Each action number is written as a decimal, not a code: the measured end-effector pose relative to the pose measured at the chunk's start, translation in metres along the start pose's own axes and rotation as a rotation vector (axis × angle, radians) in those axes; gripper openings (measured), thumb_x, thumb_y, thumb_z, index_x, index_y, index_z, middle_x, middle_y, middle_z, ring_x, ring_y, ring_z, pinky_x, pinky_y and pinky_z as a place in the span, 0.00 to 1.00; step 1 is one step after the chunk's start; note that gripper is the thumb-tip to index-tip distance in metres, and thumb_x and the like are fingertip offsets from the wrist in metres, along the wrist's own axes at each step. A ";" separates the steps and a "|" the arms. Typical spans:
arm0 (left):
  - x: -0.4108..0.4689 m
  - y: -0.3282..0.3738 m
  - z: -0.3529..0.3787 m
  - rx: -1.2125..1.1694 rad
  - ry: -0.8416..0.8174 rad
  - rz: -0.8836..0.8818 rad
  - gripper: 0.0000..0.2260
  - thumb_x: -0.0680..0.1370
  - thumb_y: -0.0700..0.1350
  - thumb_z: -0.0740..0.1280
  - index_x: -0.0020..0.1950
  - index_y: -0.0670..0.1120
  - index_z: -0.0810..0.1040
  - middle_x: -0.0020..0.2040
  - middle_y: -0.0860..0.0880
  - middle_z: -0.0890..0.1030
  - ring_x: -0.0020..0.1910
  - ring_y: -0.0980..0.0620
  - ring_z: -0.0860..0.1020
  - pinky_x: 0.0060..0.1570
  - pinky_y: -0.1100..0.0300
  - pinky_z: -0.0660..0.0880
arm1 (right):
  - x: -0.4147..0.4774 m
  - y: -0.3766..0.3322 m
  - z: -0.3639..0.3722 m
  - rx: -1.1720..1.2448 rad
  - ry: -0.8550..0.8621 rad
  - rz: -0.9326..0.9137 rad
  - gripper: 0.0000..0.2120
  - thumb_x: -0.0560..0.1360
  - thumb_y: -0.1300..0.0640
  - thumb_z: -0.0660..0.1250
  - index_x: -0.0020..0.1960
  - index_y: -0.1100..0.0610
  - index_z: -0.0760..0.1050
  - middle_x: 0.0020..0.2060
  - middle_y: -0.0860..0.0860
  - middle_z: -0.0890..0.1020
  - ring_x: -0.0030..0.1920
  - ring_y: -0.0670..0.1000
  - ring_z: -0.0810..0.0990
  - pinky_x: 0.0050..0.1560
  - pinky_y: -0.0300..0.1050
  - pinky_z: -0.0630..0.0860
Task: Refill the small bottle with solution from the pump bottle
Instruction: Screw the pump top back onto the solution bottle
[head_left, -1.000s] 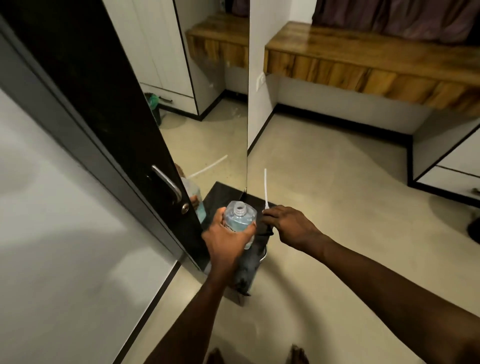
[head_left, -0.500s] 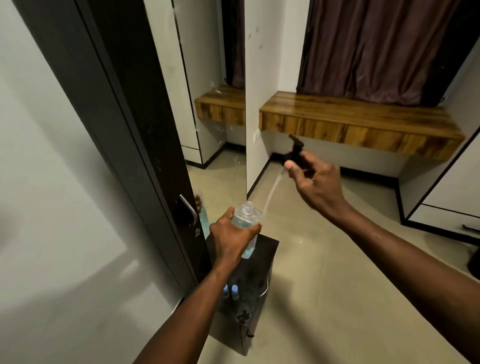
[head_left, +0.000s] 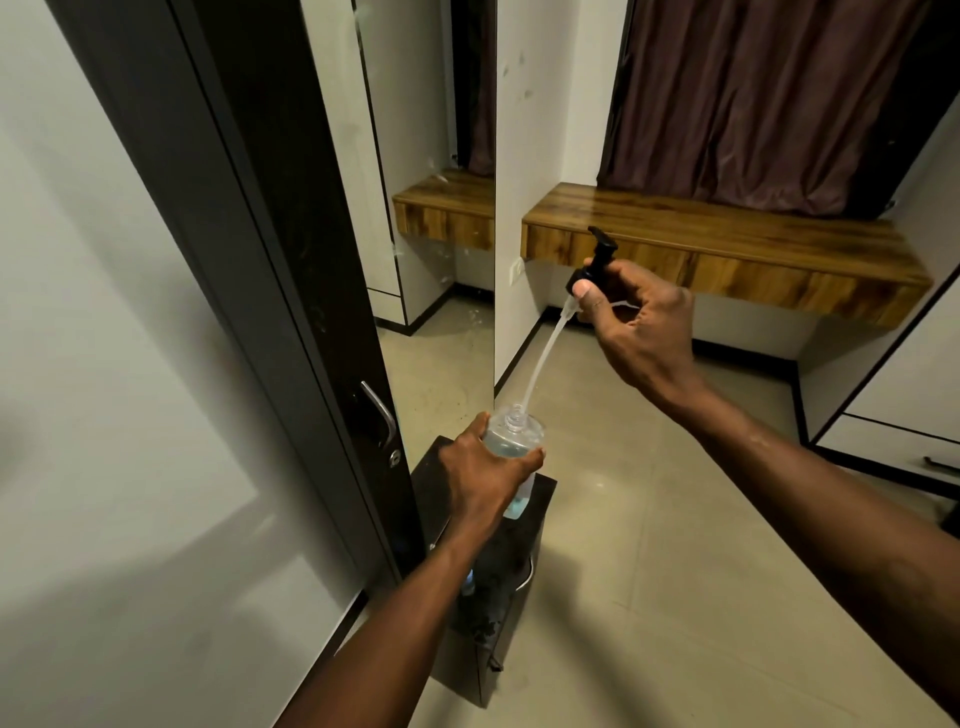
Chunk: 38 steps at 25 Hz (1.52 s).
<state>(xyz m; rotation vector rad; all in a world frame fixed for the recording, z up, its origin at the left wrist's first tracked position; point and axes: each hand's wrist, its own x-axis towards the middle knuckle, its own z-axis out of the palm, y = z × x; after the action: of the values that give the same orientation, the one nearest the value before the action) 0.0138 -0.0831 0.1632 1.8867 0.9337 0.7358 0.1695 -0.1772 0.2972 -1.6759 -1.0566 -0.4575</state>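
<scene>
My left hand (head_left: 483, 478) grips a clear pump bottle (head_left: 514, 434) with pale blue liquid, standing on a small black cabinet (head_left: 543, 491). Its neck is uncapped. My right hand (head_left: 639, 327) holds the black pump head (head_left: 597, 262) up and to the right of the bottle. The pump's translucent dip tube (head_left: 543, 358) slants down, and its tip sits at the bottle's mouth. A small bottle (head_left: 470, 587) with a blue top shows faintly beside my left forearm, mostly hidden.
A dark door (head_left: 291, 249) with a metal handle (head_left: 382, 418) stands just left of the cabinet. A mirror panel (head_left: 441, 260) is behind it. A wooden shelf (head_left: 727, 244) under a dark curtain (head_left: 753, 98) runs along the far wall. White drawers (head_left: 898, 441) are at right.
My right hand has lifted the pump head out of the bottle, drawing the tube up until only its tip is at the mouth. The view tilted upward. My left hand stayed on the bottle.
</scene>
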 end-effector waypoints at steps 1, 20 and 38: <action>-0.001 0.001 0.000 0.016 0.009 0.002 0.30 0.64 0.49 0.84 0.62 0.41 0.81 0.53 0.45 0.85 0.40 0.59 0.74 0.33 0.86 0.63 | -0.002 0.002 0.001 -0.003 -0.026 0.002 0.14 0.80 0.50 0.69 0.60 0.57 0.82 0.48 0.53 0.87 0.46 0.50 0.86 0.44 0.51 0.85; 0.002 0.024 -0.003 0.150 0.112 0.113 0.31 0.61 0.65 0.79 0.59 0.54 0.82 0.48 0.55 0.85 0.42 0.58 0.82 0.41 0.71 0.79 | -0.042 0.020 0.037 -0.188 -0.498 0.263 0.30 0.63 0.31 0.78 0.50 0.55 0.80 0.43 0.50 0.86 0.43 0.48 0.84 0.43 0.48 0.84; 0.007 0.023 -0.004 0.108 0.136 0.149 0.34 0.60 0.65 0.80 0.62 0.52 0.82 0.49 0.54 0.86 0.43 0.58 0.83 0.43 0.66 0.83 | -0.034 0.000 0.036 0.031 -0.536 0.309 0.51 0.66 0.48 0.83 0.80 0.46 0.57 0.47 0.48 0.84 0.50 0.48 0.85 0.58 0.54 0.84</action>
<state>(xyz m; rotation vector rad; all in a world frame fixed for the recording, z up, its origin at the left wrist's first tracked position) 0.0220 -0.0831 0.1867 2.0380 0.9407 0.9284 0.1445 -0.1588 0.2586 -1.9437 -1.1409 0.2231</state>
